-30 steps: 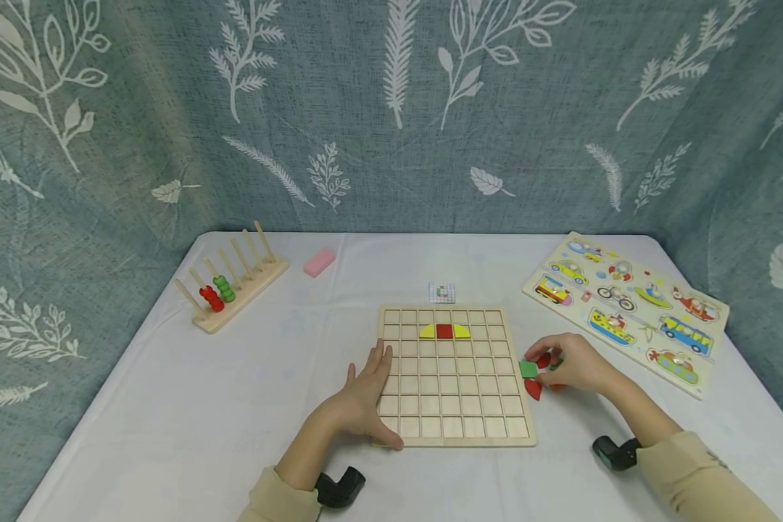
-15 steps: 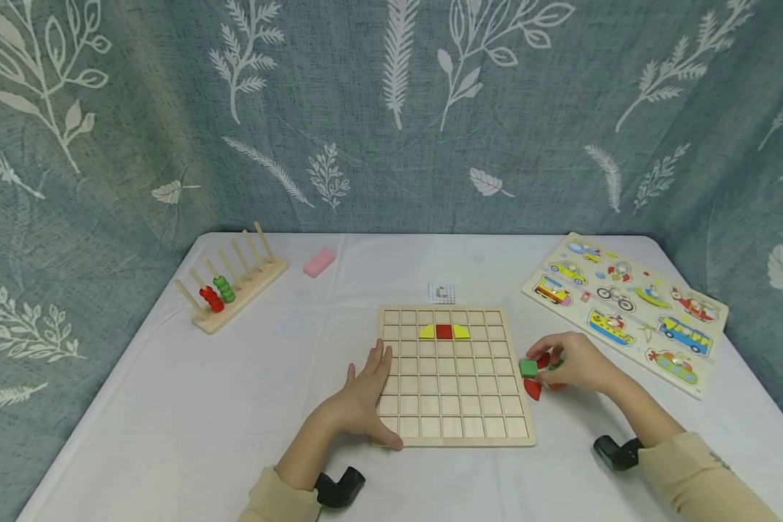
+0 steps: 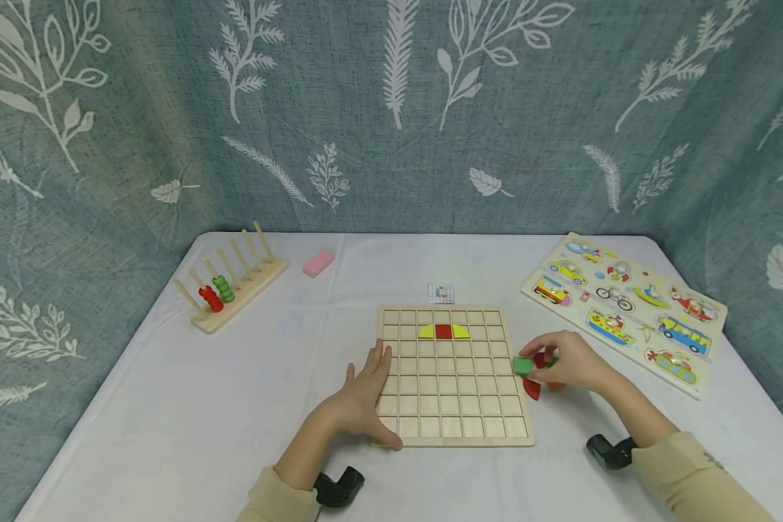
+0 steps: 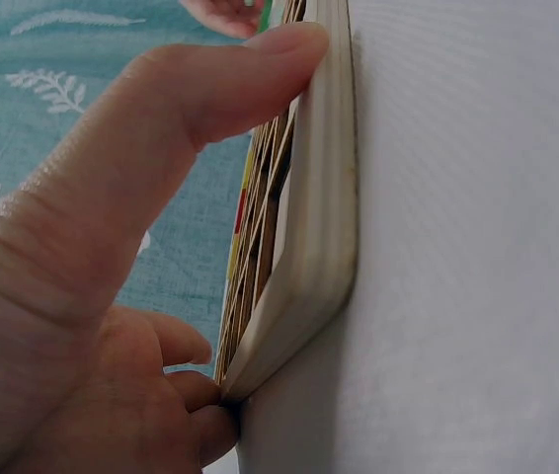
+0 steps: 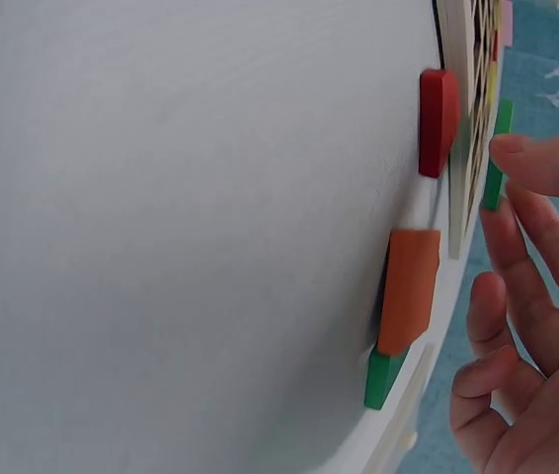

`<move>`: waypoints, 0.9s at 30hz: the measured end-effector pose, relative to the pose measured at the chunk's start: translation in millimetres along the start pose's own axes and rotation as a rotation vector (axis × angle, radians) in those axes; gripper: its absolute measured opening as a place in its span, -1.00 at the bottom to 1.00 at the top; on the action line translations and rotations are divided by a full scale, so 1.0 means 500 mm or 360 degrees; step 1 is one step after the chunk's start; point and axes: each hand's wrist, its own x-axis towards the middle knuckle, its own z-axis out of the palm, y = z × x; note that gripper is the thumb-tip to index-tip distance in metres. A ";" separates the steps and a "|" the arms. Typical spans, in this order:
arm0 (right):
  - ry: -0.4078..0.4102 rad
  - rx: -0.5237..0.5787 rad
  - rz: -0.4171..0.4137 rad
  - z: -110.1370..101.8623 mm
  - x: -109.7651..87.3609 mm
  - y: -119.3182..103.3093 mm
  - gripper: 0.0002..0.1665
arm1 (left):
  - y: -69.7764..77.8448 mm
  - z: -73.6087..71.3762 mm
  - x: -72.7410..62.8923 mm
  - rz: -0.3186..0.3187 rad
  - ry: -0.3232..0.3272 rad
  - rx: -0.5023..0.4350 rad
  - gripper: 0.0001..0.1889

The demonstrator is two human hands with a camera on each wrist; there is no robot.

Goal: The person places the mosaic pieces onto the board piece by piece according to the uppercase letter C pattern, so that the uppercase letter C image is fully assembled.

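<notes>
My right hand pinches a green square block between thumb and fingers, at the right edge of the wooden grid board. In the right wrist view the green block is tilted on edge, clear of the tablecloth. Below that hand lie a red rounded piece, an orange block and another green piece. My left hand rests spread on the board's near left corner, thumb on the near edge. In the grid, a red square sits between two yellow quarter-round pieces.
A small pattern card lies behind the board. Back left stand a peg rack with red and green beads and a pink block. A vehicle picture puzzle lies at the right. A leaf-patterned curtain hangs behind.
My right hand has lifted the green block from the loose pieces and shifted it slightly left, to the board's edge. My left hand has stayed in place.
</notes>
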 end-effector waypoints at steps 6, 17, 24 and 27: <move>-0.0007 0.0016 0.0009 0.008 0.006 -0.010 -0.72 | -0.001 0.001 0.001 0.0005 -0.0004 -0.0005 0.43; -0.0009 0.0008 -0.0044 0.022 0.024 -0.028 -0.72 | -0.002 0.002 0.001 0.0004 -0.0002 -0.0012 0.43; -0.0018 0.0013 -0.0122 0.024 0.040 -0.048 -0.73 | -0.004 0.003 0.003 0.0011 0.0012 -0.0017 0.44; -0.0028 0.0015 -0.0120 0.026 0.046 -0.057 -0.74 | -0.004 0.003 0.003 0.0012 0.0014 -0.0016 0.44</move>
